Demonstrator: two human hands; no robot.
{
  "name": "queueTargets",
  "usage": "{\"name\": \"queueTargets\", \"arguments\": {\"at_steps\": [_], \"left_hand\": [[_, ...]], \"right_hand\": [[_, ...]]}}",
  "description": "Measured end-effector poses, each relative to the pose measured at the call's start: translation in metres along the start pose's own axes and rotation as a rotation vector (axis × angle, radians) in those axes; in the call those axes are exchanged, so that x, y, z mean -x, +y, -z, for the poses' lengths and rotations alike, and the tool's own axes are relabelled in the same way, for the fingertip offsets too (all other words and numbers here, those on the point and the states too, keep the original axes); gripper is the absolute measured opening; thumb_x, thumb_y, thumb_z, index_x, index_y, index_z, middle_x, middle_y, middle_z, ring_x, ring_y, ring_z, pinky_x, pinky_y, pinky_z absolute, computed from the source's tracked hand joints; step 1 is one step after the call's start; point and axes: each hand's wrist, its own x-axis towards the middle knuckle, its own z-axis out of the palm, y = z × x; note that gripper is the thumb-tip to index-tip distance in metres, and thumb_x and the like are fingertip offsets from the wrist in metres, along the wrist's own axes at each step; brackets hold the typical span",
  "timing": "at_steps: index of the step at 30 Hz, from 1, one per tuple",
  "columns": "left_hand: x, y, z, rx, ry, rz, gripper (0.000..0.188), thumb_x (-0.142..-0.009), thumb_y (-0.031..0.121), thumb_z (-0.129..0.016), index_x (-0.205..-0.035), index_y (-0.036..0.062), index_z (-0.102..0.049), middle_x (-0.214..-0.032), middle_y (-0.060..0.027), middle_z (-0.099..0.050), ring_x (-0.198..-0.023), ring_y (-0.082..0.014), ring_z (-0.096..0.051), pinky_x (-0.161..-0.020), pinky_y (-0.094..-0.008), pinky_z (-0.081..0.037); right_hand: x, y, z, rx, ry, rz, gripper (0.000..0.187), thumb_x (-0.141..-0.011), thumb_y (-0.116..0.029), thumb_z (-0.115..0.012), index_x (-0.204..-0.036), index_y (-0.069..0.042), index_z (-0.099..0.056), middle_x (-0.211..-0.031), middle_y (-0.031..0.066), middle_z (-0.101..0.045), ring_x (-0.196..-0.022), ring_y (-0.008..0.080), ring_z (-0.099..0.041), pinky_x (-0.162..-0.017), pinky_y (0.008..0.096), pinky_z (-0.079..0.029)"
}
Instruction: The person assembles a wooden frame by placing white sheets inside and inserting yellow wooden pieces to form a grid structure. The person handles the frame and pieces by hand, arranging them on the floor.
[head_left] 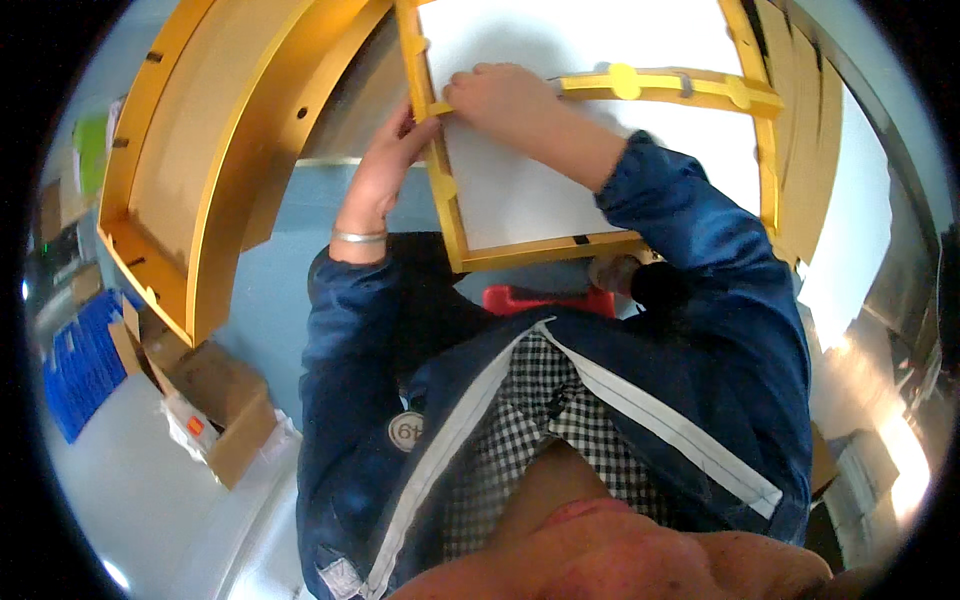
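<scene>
Grip, item one: left bare hand, silver band at the wrist, thumb against the left rail of a shallow rectangular yellow frame; fingers partly hidden, so from my remote post I cannot tell whether they clamp it. Item two: right bare hand, fingers curled beside the same rail's inner face, over one end of a narrow yellow crossbar; whether it pinches anything, I cannot tell. Placement, as I judge it: left steadies the rail from outside, leaving right free at the joint within. Frame's location: top centre of my view, before the wearer's lap, near edge above a red plastic piece. Appearance: smooth white panel within yellow rails; crossbar spanning toward the right rail, bearing rounded yellow tabs and one grey band. Adjacent, at left: second, deeper yellow frame, tilted, brown-panelled.
</scene>
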Motion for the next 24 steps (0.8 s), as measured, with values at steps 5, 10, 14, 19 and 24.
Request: {"name": "queueTargets", "arguments": {"at_steps": [5, 10, 14, 19, 24], "left_hand": [[0.004, -0.005, -0.006, -0.101, 0.120, -0.012, 0.048, -0.099, 0.030, -0.059, -0.139, 0.0046, -0.051, -0.120, -0.0065, -0.062, -0.109, -0.0165, -0.056, -0.096, -0.0335, -0.044], [-0.007, 0.012, -0.032, -0.951, 0.624, -0.623, 0.064, -0.098, 0.032, -0.059, -0.146, -0.0053, -0.037, -0.144, -0.0238, -0.047, -0.133, -0.0367, -0.045, -0.111, -0.0441, -0.035], [0.001, 0.063, -0.069, -0.960, 0.496, -0.767, 0.067, -0.096, 0.028, -0.060, -0.148, -0.0068, -0.034, -0.152, -0.0267, -0.038, -0.140, -0.0409, -0.037, -0.116, -0.0463, -0.028], [-0.014, 0.133, -0.216, -0.867, 0.047, -0.821, 0.058, -0.095, 0.027, -0.063, -0.142, -0.0022, -0.046, -0.140, -0.0239, -0.053, -0.128, -0.0341, -0.053, -0.107, -0.0423, -0.043], [-0.100, 0.118, -0.353, -1.093, -0.110, -1.049, 0.045, -0.092, 0.032, -0.063, -0.124, -0.0002, -0.060, -0.110, -0.0225, -0.067, -0.103, -0.0379, -0.062, -0.091, -0.0443, -0.050]], "right_hand": [[0.000, -0.022, 0.008, -0.034, -0.044, -0.088, 0.022, -0.092, -0.023, -0.061, -0.108, -0.010, -0.069, -0.102, 0.0092, -0.069, -0.106, 0.0270, -0.065, -0.089, 0.0421, -0.052], [0.021, -0.018, 0.054, 0.049, 0.137, -0.047, 0.048, -0.081, -0.032, -0.076, -0.122, -0.010, -0.066, -0.117, 0.0115, -0.068, -0.115, 0.0295, -0.061, -0.101, 0.0436, -0.046], [0.092, 0.015, 0.123, -0.247, 0.230, -0.201, 0.058, -0.083, -0.032, -0.077, -0.133, -0.009, -0.059, -0.129, 0.0137, -0.061, -0.115, 0.0314, -0.061, -0.101, 0.0415, -0.048], [0.249, 0.140, 0.158, -0.031, 0.342, -0.939, 0.049, -0.091, -0.032, -0.068, -0.132, -0.005, -0.059, -0.123, 0.0198, -0.064, -0.107, 0.0330, -0.065, -0.091, 0.0392, -0.054], [0.272, 0.134, 0.116, -0.063, 0.203, -1.096, 0.040, -0.088, -0.033, -0.065, -0.113, -0.002, -0.064, -0.108, 0.0248, -0.067, -0.097, 0.0386, -0.067, -0.086, 0.0453, -0.054]]}}
